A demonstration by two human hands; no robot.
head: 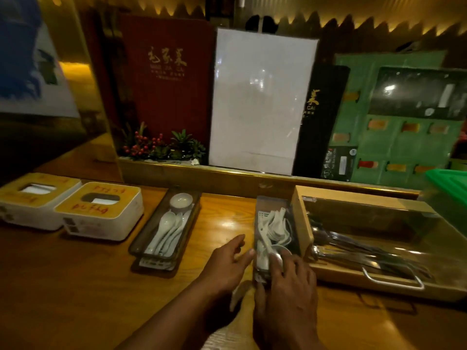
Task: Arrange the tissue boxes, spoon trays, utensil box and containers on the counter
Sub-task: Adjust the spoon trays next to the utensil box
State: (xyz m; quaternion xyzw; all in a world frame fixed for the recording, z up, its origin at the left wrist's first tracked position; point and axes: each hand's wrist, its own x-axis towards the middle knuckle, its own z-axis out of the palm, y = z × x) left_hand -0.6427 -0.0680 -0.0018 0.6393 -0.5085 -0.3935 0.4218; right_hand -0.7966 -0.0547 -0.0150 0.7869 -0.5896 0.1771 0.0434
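Note:
Two white tissue boxes with yellow tops (35, 200) (101, 210) sit side by side at the left of the wooden counter (222, 218). A dark spoon tray (141, 238) with white spoons and a small bowl lies left of centre. A second spoon tray (274, 215) stands against the wooden utensil box (300, 218), which has a clear lid and metal cutlery inside. My left hand (227, 266) touches that second tray's left side, fingers spread. My right hand (288, 281) rests over the tray's near end, gripping it.
Menus and a white board (260, 102) lean against the back ledge, with a small plant with red berries (161, 145) beside them. A green container's lid (449, 183) shows at the far right. A green panel (404, 137) stands behind the utensil box.

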